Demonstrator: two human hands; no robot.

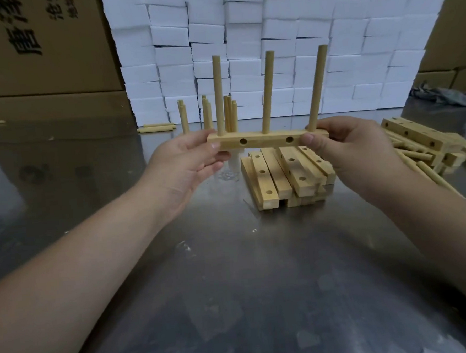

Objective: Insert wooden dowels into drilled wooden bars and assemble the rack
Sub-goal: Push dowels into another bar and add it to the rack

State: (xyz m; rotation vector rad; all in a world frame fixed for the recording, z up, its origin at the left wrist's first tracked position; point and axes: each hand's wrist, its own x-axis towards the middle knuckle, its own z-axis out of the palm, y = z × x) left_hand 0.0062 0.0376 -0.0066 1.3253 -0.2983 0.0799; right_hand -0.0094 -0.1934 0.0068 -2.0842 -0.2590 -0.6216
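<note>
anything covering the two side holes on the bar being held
Nothing visible does. Both round holes in the front face of the pale wooden bar are open; the left hand grips its left end and the right hand rests its thumb just right of the right hole.

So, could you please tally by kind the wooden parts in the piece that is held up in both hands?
Drilled bar, held at its ends by the left hand and the right hand: 1
Upright dowels set in its top: 3
Total: 4 parts
</note>
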